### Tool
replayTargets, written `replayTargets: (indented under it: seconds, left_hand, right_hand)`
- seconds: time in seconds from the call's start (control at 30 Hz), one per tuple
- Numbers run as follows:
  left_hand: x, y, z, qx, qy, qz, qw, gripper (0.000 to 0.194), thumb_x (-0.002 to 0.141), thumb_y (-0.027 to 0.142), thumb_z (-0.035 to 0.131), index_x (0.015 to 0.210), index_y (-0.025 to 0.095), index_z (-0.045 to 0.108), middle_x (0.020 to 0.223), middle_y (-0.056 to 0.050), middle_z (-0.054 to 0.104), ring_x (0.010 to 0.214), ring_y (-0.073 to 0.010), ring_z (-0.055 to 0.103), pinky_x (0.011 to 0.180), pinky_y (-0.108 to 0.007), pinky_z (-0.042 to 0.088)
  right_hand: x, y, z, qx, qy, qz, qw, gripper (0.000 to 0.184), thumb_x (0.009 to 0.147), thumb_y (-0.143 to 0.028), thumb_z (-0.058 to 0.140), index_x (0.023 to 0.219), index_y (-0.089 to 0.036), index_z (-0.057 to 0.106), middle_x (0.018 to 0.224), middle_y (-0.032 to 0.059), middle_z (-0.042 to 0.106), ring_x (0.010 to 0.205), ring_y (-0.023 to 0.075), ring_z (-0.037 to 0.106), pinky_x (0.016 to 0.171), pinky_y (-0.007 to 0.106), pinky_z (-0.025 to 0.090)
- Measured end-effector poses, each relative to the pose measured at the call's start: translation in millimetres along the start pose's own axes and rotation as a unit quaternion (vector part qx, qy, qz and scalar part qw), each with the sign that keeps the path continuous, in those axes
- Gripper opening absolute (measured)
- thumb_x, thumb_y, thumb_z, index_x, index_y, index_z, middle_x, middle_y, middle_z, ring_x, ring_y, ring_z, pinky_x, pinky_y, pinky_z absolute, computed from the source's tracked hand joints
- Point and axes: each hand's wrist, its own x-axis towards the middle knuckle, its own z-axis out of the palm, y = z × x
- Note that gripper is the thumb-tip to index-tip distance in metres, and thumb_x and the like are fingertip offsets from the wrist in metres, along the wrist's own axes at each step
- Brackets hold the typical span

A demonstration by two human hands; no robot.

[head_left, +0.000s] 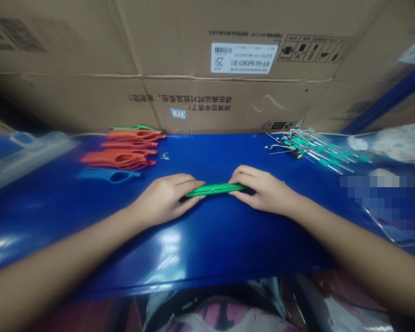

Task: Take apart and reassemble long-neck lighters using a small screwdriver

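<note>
A long green plastic piece [215,189] lies across the middle of the blue table [207,244]. My left hand [166,196] grips its left end with curled fingers. My right hand [263,189] grips its right end, fingers folded over it. Both hands rest low on the table surface, pressing the piece from either end.
A stack of orange plastic pieces [124,154] with a green one [133,127] on top and a blue one [107,175] in front lies at the back left. Metal blades with teal parts [314,150] lie at the back right. Large cardboard boxes [193,64] wall off the rear.
</note>
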Motion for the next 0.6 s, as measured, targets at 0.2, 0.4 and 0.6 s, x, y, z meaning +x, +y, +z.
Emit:
replayTargets:
  seconds: [0.2,0.4,0.6]
  left_hand:
    - [0,2,1.1,-0.045,0.014,0.018,0.999,0.026,0.098,0.029,0.057,0.117,0.014,0.069,0.1,-0.009,0.073,0.088,-0.0189,0.069,0.08,-0.03,0.056]
    - [0,6,1.9,-0.087,0.01,-0.039,0.995,0.027,0.098,0.034,0.057,0.115,0.017,0.069,0.1,-0.007,0.073,0.085,-0.0184,0.069,0.078,-0.029,0.054]
    - [10,13,6.0,-0.44,0.047,-0.317,0.839,0.037,0.097,0.043,0.052,0.116,0.013,0.062,0.066,-0.001,0.065,0.049,-0.0117,0.058,0.05,-0.022,0.049]
  right_hand:
    - [-2,-2,-1,-0.035,0.021,-0.02,0.999,0.019,0.099,-0.028,0.054,0.105,-0.015,0.067,0.092,0.0069,0.061,0.076,0.0167,0.059,0.065,0.028,0.047]
    - [-1,-4,-5,-0.065,0.012,0.009,0.998,0.02,0.099,-0.029,0.053,0.104,-0.016,0.067,0.092,0.0068,0.064,0.075,0.0168,0.06,0.064,0.028,0.046]
    - [3,-4,0,-0.067,-0.014,0.016,0.998,0.039,0.098,-0.047,0.055,0.124,-0.017,0.06,0.111,0.0097,0.07,0.098,0.0241,0.066,0.082,0.036,0.051]
